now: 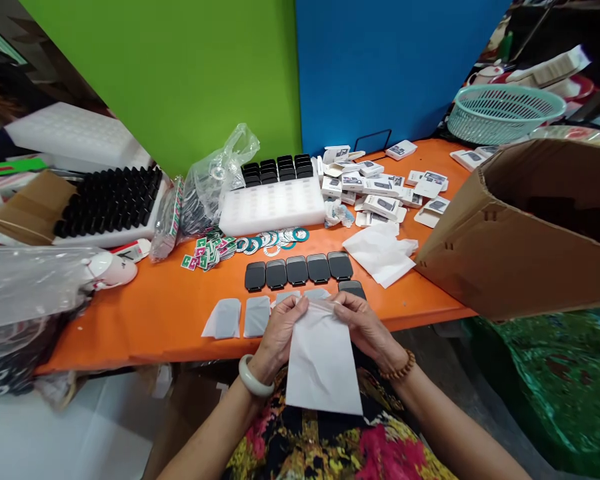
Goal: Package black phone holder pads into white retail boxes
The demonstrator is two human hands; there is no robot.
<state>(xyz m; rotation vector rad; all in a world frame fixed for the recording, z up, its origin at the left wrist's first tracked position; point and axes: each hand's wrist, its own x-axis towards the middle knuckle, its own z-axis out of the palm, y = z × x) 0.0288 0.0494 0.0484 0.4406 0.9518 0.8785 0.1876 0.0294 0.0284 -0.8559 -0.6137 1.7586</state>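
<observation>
A white paper sleeve (323, 363) hangs between my two hands in front of the table edge. My left hand (281, 328) pinches its upper left corner, and my right hand (367, 328) pinches the upper right. Just beyond my hands, a row of flat black devices (297, 271) lies on the orange table, with one more black device (352, 288) partly hidden behind my right hand. To the left of my hands, devices in thin white sleeves (227, 319) lie along the near edge; others behind the held sleeve are partly covered.
Small white boxes (380, 205) are heaped at the back right, near loose white sleeves (383, 253). A large open cardboard box (530, 233) stands at right. Ring stickers (273, 240), small printed cards (207, 252) and a white foam tray (273, 205) lie behind the devices. Black pieces fill another tray (113, 203) at left.
</observation>
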